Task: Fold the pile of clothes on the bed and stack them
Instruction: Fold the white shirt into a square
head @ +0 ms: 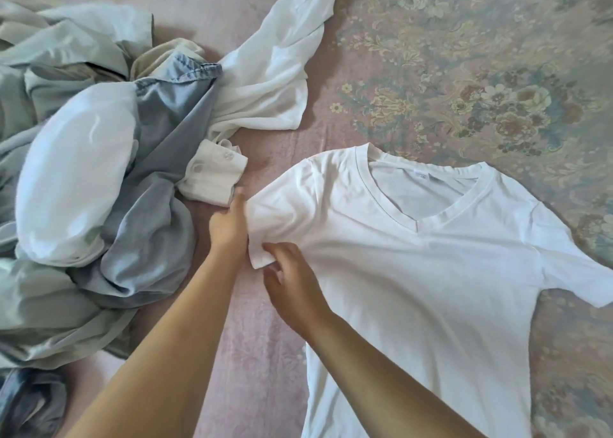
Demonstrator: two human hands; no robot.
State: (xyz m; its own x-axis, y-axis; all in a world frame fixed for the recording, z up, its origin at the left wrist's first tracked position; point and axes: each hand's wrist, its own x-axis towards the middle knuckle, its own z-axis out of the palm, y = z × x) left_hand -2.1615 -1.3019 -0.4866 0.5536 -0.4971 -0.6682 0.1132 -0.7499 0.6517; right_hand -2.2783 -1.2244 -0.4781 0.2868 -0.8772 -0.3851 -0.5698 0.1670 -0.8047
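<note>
White V-neck T-shirt [431, 271] spread face-up on the bed [265, 338] beside the unfolded pile [99, 172]; left hand [229, 225] and right hand [288, 271] pinch its bunched sleeve [275, 215], best drawn flat before folding inward.

two bare forearms, entering from the bottom edge. no sleeves anywhere along either arm, bare up to the frame edge. no watch, no bracelet, no ring, no glove. left hand [229, 227] seen mostly from the back, fingers partly hidden by white cloth. right hand [292, 280] seen from the back too, knuckles showing, fingertips tucked out of sight. nails too hidden to judge. nothing else of the person in view.
</note>
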